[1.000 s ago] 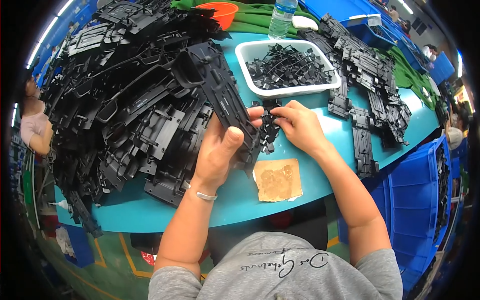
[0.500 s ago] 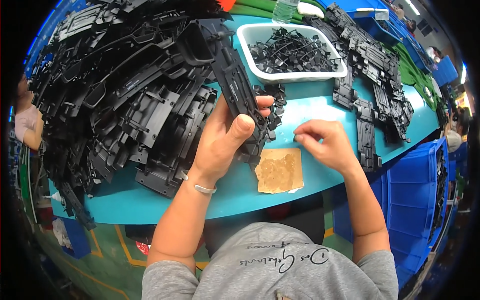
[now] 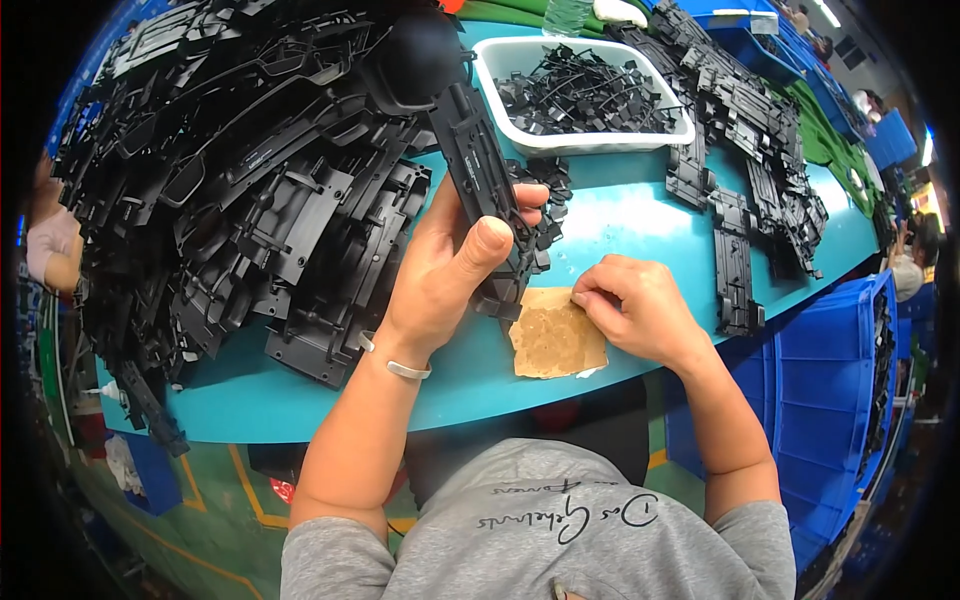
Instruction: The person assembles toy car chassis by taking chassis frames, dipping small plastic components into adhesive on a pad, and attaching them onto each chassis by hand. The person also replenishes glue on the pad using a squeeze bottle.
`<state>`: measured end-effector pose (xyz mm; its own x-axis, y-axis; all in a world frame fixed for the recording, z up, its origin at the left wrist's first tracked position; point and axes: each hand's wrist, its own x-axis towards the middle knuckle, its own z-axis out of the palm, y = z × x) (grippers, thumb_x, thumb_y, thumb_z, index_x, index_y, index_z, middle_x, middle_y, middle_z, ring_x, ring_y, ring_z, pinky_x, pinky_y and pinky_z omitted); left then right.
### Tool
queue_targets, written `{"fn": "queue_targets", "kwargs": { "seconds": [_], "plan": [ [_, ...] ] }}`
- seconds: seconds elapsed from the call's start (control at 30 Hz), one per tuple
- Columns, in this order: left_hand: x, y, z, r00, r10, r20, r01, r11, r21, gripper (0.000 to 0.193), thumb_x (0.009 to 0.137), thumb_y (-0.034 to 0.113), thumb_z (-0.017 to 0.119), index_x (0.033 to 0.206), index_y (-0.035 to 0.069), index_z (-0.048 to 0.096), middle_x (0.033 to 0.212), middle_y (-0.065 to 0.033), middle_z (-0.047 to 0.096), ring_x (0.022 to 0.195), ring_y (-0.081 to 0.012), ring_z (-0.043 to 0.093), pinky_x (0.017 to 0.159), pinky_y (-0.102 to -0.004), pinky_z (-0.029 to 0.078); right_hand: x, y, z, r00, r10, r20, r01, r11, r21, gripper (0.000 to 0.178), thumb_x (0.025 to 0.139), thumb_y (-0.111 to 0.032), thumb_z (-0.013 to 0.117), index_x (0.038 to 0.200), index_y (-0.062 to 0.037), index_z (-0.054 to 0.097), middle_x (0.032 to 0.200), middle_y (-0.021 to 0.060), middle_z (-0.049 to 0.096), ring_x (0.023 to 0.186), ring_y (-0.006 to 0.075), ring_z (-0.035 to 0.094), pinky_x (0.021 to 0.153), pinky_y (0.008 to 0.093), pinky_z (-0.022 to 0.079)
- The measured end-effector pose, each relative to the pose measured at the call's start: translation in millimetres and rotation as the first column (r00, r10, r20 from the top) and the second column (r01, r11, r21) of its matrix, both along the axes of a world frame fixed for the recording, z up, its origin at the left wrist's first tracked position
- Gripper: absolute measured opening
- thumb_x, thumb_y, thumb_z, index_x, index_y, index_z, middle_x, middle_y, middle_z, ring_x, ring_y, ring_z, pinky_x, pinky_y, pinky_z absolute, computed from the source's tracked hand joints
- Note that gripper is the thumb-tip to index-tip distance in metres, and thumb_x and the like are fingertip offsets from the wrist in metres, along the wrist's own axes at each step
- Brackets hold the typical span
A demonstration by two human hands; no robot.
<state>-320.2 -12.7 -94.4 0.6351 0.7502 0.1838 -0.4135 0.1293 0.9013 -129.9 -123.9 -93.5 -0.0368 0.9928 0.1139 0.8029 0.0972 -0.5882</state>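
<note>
At the far left edge, part of another person shows beside the table. A large, untidy pile of black plastic parts covers the table's left side. Just right of it, the left hand, with a silvery bracelet at the wrist, holds a long black part tilted up over the table, its fingers clamped around the lower portion, thumb on the near side. Behind that hand, a loose heap of small black pieces lies on the table, partly hidden. Beyond it stands a white tub filled with black clips. Nearer the person, a stained square of cardboard lies flat. The right hand is at its right edge, thumb and forefinger tips together; whether anything small is between them, I cannot tell. Farther right, more black panels lie overlapping, with a green cloth beyond and a large blue bin beside the table.
</note>
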Motion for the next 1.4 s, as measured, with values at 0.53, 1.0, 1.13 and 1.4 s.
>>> {"fn": "queue_targets", "kwargs": {
  "seconds": [0.53, 1.0, 1.13, 1.4],
  "plan": [
    [1, -3, 1, 1.000, -0.014, -0.003, 0.014, 1.000, -0.012, 0.071, 0.082, 0.051, 0.069, 0.127, 0.001, 0.046, 0.116, -0.0106, 0.058, 0.103, -0.0167, 0.055, 0.093, -0.0326, 0.045, 0, -4, 1, 1.000, 0.030, -0.001, -0.030, 0.999, 0.042, 0.006, 0.077, -0.003, 0.062, 0.081, -0.0015, 0.067, 0.074, 0.0129, 0.065, 0.062, 0.0270, 0.063, 0.057, 0.0333, 0.050],
    [2, -2, -2, 0.999, -0.040, 0.033, 0.041, 0.999, -0.016, 0.065, 0.084, 0.045, 0.069, 0.127, 0.002, 0.046, 0.113, -0.0093, 0.059, 0.102, -0.0157, 0.055, 0.091, -0.0313, 0.046, -4, -11, -10, 0.995, -0.100, -0.013, 0.101, 0.987, 0.129, 0.000, 0.076, -0.005, 0.065, 0.076, -0.0046, 0.065, 0.071, 0.0083, 0.058, 0.064, 0.0259, 0.059, 0.057, 0.0354, 0.047],
    [2, -2, -2, 0.998, -0.040, 0.048, 0.041, 0.999, -0.020, 0.065, 0.085, 0.044, 0.069, 0.128, 0.002, 0.046, 0.113, -0.0086, 0.060, 0.102, -0.0155, 0.055, 0.091, -0.0310, 0.046, -4, -17, -15, 0.993, -0.110, -0.034, 0.114, 0.983, 0.146, 0.002, 0.076, -0.005, 0.066, 0.075, -0.0037, 0.065, 0.071, 0.0079, 0.057, 0.062, 0.0247, 0.058, 0.056, 0.0345, 0.046],
    [2, -2, -2, 0.998, -0.057, 0.030, 0.057, 0.998, -0.008, 0.060, 0.086, 0.042, 0.069, 0.126, 0.004, 0.047, 0.111, -0.0068, 0.060, 0.102, -0.0141, 0.056, 0.092, -0.0305, 0.045, -4, -16, -12, 0.994, -0.109, 0.013, 0.106, 0.985, 0.139, 0.003, 0.075, -0.005, 0.066, 0.075, -0.0040, 0.063, 0.071, 0.0079, 0.057, 0.063, 0.0256, 0.058, 0.057, 0.0356, 0.047]
  ]
}}
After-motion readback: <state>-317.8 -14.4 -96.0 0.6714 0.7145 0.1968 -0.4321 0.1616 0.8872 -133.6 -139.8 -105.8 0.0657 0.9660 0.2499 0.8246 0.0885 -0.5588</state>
